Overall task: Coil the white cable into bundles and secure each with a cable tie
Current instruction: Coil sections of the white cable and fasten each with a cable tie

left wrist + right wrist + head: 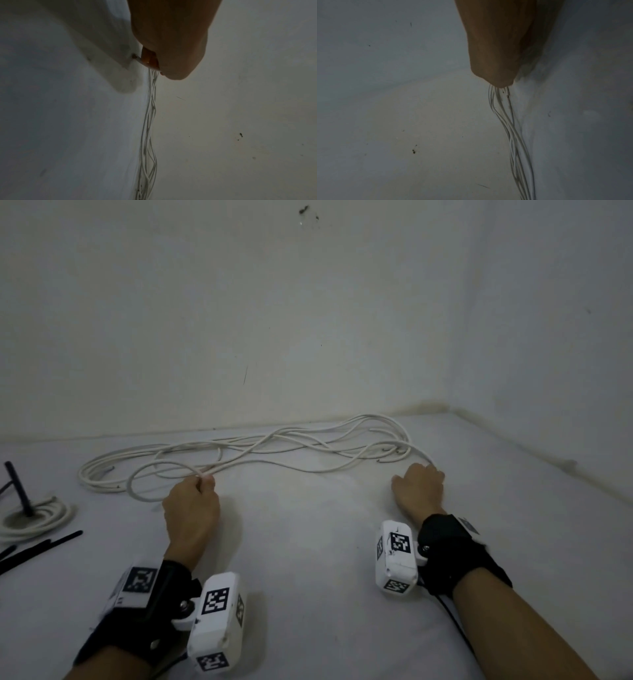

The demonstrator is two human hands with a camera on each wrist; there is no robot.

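A long white cable [274, 450] lies in loose overlapping loops across the far side of the white surface, close to the wall. My left hand [202, 479] pinches a strand of it at the loops' left-centre; the left wrist view shows fingertips [150, 60] closed on the cable [149, 121] with several strands running away. My right hand [419, 479] grips the right end of the loops, fingers curled over them; in the right wrist view the strands [508, 121] come out from under the hand [496, 81].
A coiled white cable bundle [37, 517] lies at the left edge around a dark upright post [19, 487]. Black cable ties [41, 547] lie just in front of it. Walls [308, 320] close the surface at the back and right.
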